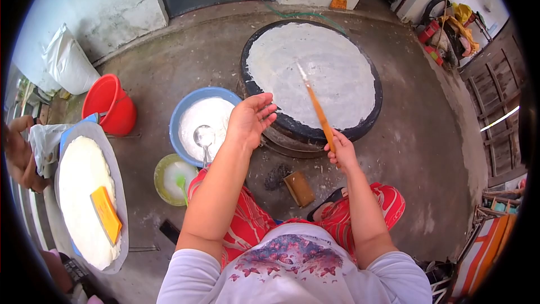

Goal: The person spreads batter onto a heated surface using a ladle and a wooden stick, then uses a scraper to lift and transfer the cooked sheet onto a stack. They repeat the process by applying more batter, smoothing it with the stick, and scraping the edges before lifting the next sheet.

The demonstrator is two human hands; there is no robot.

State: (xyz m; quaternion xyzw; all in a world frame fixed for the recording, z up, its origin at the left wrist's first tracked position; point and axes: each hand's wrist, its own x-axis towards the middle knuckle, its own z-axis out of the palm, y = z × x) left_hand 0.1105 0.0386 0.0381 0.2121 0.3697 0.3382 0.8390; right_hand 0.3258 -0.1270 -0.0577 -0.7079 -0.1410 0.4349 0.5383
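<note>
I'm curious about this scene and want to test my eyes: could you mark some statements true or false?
1. The right hand grips a wooden stick. True.
2. The left hand grips a ladle. False: the left hand is open; the ladle rests in the blue basin.
3. The red bucket is upside down. False: the red bucket stands upright.
4. The green bowl is smaller than the blue basin. True.

Left of the black-rimmed round plate [312,73], the left forearm [220,186] hid part of the blue basin [179,143]; farther left, the dark edge cut off a person [21,157]. The stand [298,144] beneath was mostly hidden.
</note>
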